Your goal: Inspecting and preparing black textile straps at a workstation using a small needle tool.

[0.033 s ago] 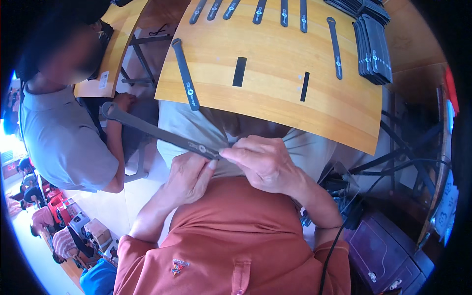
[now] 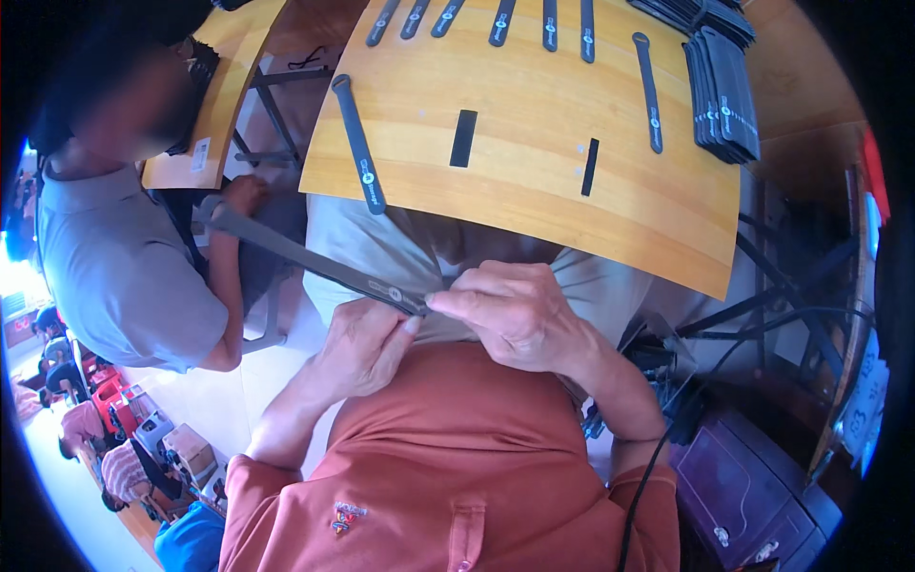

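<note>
Over my lap I hold a long dark grey strap (image 2: 310,257) with a slotted loop at its far-left end and a pale printed mark near its other end. My left hand (image 2: 360,351) pinches it from below, close to the marked end. With thumb and forefinger pressed together, my right hand (image 2: 515,315) grips the very tip; the fingers partly hide that end. Beyond my hands, a similar strap (image 2: 358,143) lies at the table's left front edge, its marked end at the edge. Two short black strips, a wider one (image 2: 464,139) and a narrower one (image 2: 591,168), lie mid-table.
Several straps lie along the far side of the wooden table (image 2: 534,191), with one strap (image 2: 648,93) nearer its right. Stacked dark straps (image 2: 724,95) sit at the right edge. A seated person (image 2: 133,267) is close on my left. A purple cabinet (image 2: 739,486) stands at lower right.
The held strap shifts very slightly and its far loop end looks blurred with motion. My hands keep nearly the same grip.
</note>
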The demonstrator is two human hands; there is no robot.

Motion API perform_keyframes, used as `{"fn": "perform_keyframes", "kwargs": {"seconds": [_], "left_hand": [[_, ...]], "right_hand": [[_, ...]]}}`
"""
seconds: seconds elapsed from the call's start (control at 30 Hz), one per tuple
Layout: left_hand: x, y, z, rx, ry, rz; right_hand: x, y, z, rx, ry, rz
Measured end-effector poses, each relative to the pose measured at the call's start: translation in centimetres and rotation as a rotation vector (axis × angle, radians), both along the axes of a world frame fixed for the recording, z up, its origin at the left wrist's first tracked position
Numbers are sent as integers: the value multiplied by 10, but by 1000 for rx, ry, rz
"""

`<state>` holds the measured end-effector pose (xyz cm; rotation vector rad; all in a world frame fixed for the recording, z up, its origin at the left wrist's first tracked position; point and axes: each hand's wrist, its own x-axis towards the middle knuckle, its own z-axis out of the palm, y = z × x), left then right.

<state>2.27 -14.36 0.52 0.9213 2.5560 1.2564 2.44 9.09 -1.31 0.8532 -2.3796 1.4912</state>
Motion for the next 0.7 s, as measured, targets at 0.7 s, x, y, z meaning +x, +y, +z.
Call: {"fn": "perform_keyframes", "kwargs": {"seconds": [0.7], "left_hand": [[3, -1, 20, 68, -487, -182]], "right_hand": [[23, -24, -2, -336, 21, 29]]}}
